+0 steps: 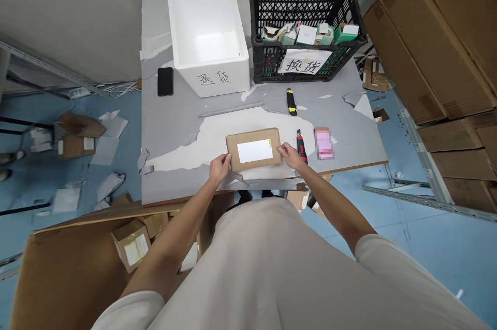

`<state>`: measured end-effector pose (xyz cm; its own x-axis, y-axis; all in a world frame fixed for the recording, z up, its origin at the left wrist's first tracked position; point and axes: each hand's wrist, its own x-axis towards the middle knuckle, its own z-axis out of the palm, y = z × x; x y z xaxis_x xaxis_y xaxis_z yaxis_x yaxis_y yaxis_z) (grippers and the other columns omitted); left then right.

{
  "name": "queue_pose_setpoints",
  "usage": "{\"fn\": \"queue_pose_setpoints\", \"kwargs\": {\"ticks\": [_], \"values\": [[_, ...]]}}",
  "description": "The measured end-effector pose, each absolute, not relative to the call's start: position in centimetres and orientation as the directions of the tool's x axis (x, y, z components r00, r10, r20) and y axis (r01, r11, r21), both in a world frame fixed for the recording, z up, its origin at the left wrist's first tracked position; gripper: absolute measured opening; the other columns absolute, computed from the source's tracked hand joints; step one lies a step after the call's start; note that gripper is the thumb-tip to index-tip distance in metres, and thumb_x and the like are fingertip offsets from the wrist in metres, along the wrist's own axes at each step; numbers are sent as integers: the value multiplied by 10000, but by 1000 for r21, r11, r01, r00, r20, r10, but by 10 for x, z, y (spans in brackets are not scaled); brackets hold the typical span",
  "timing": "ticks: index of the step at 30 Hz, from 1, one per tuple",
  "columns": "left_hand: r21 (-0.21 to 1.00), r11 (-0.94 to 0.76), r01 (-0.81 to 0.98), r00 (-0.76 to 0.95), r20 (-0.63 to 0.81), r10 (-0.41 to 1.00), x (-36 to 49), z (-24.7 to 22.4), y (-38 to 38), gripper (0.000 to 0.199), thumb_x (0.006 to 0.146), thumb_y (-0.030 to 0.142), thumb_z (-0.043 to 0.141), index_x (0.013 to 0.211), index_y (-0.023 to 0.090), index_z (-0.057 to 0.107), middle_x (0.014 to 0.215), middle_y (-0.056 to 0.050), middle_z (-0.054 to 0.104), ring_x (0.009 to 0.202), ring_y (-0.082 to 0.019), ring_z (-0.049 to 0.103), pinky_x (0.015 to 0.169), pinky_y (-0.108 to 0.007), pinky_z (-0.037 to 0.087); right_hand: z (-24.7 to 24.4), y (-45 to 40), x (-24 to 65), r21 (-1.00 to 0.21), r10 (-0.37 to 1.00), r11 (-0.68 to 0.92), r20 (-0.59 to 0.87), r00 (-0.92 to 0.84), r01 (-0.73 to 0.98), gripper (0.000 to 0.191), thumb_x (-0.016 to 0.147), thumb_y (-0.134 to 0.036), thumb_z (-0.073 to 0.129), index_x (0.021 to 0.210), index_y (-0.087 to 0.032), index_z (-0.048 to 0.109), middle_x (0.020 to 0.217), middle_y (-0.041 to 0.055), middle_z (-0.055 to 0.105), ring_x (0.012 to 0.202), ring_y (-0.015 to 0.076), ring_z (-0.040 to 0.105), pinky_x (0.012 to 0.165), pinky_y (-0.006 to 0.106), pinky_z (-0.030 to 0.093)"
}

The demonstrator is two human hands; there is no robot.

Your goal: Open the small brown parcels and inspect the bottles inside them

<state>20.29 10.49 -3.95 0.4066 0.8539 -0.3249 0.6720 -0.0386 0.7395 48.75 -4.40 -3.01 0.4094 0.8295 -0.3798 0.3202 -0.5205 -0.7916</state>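
A flat brown cardboard box [254, 164] with a white label on top is at the front of the table. My left hand [220, 168] grips its left end, thumb at the edge. At the opposite end, my right hand [290, 155] pinches the right edge. Just right of that hand lies a red and black box cutter [301, 147]. A second cutter, black and yellow [291, 102], rests farther back. Beside the red cutter is a pink packet [324, 143], its face blurred.
Behind stand a white foam box [223, 81] and a black plastic crate [267, 63] holding small cartons. A black phone [165, 82] lies on the grey table [171, 128]. A large open carton [62, 262] with parcels is at lower left; stacked cartons [438, 50] rise at right.
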Motion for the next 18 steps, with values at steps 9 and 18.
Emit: {"fn": "queue_pose_setpoints", "kwargs": {"ticks": [9, 18], "values": [[842, 227, 489, 403, -449, 797, 207, -64, 116, 503, 813, 517, 479, 1060, 128, 678, 933, -84, 701, 823, -202, 638, 749, -352, 545, -41, -34, 489, -744, 773, -608, -477, 418, 276, 308, 908, -494, 394, 808, -223, 502, 808, 31, 639, 748, 180, 603, 748, 325, 493], [856, 164, 491, 532, -443, 722, 185, -78, 101, 555, 638, 260, 612, 1179, 134, 621, 1187, -114, 670, 1089, -267, 623, 992, -441, 473, -57, -56, 483, -797, 802, -568, -478, 358, 208, 336, 774, -84, 494, 1087, -191, 551, 1099, 75, 673, 971, 163, 656, 929, 338, 493]]}}
